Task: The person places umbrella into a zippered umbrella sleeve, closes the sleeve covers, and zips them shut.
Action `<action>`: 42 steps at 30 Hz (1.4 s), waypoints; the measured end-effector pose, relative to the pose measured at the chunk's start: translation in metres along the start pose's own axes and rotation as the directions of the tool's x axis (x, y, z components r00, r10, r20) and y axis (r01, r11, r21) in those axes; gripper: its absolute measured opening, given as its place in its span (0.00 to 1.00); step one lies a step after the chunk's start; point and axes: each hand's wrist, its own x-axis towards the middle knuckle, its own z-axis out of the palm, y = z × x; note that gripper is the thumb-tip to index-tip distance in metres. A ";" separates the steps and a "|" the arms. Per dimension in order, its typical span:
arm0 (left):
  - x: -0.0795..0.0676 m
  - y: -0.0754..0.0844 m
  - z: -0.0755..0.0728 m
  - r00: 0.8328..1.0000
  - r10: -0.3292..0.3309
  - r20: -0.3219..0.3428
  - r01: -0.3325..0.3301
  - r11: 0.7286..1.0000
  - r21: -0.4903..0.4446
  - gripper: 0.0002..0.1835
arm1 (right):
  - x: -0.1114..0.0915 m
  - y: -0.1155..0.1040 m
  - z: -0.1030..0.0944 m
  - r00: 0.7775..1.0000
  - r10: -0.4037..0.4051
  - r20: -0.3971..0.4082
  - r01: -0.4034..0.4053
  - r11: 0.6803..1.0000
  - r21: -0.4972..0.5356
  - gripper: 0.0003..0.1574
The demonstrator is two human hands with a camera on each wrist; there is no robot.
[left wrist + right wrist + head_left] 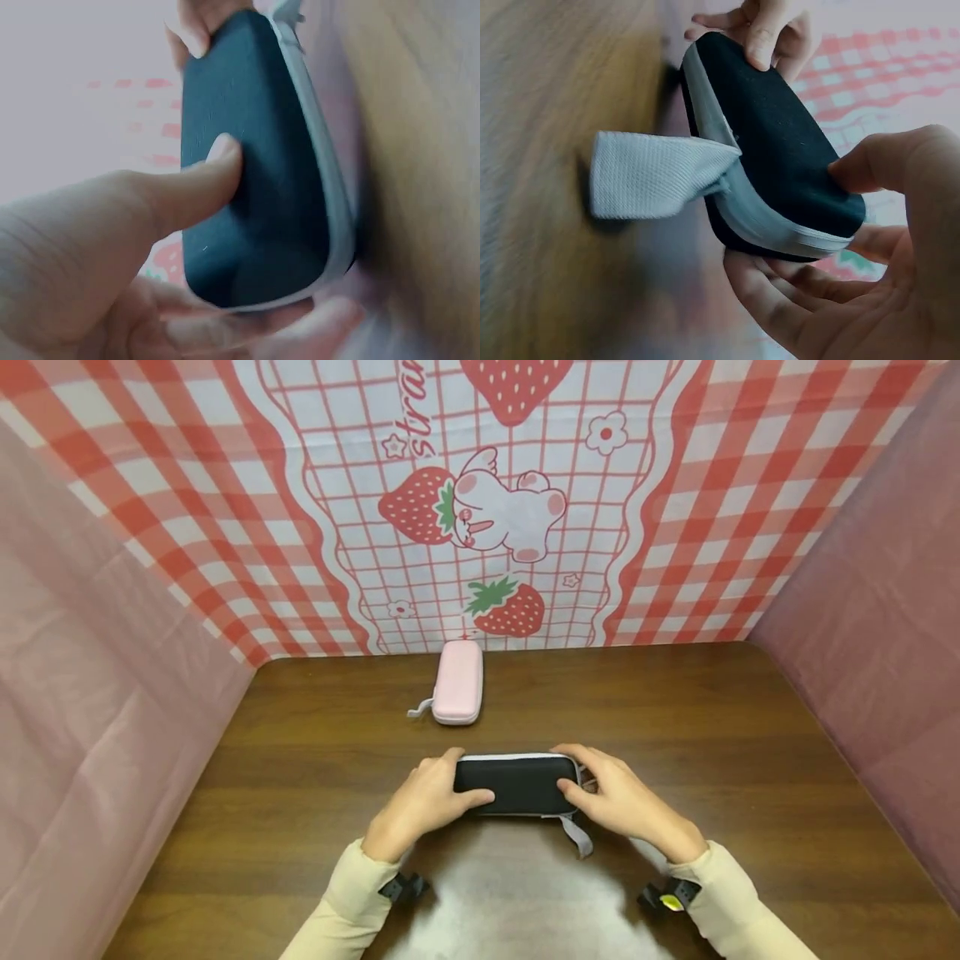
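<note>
Both hands hold a black zippered case [516, 785] by its two ends, lengthwise across the front of the body. The left hand [426, 797] grips the left end, its thumb [217, 161] pressed on the black face and its fingers beneath. At the other end the right hand [618, 797] does the same, thumb on top, fingers curled under. A grey zipper band runs round the case's edge, and a grey fabric pull strap [656, 174] hangs from it near the right hand. In both wrist views the case appears tilted, close to the wooden surface.
A pink zippered case [458, 681] with a grey strap lies farther back on the brown wooden table [675, 718]. Behind it hangs a red-and-white checked cloth [585, 510] with strawberries. Pink cloth walls [97, 693] stand on both sides.
</note>
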 end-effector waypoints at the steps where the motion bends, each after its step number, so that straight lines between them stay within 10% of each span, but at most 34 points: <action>1: 0.000 0.001 0.003 1.000 -0.009 -0.016 0.009 1.000 -0.024 0.44 | -0.002 0.003 0.000 1.000 0.026 0.016 -0.027 0.999 0.023 0.26; 9: 0.015 0.012 0.017 0.989 0.036 -0.141 -0.052 0.992 -0.113 0.38 | -0.014 0.018 -0.002 0.982 0.169 0.080 -0.179 0.975 0.130 0.25; 16: 0.026 0.022 0.026 0.975 0.155 -0.157 -0.173 0.979 -0.107 0.27 | -0.021 0.015 -0.002 0.983 0.139 0.118 -0.154 0.979 0.133 0.28; 26: 0.026 0.054 0.024 0.989 0.141 0.050 -0.142 0.989 0.029 0.39 | -0.027 -0.006 0.001 0.995 -0.046 0.094 0.048 0.999 -0.023 0.45; 42: 0.070 0.055 0.016 0.982 0.154 0.110 -0.158 0.987 0.030 0.35 | 0.000 -0.015 0.008 0.999 0.029 0.023 -0.025 0.991 -0.133 0.42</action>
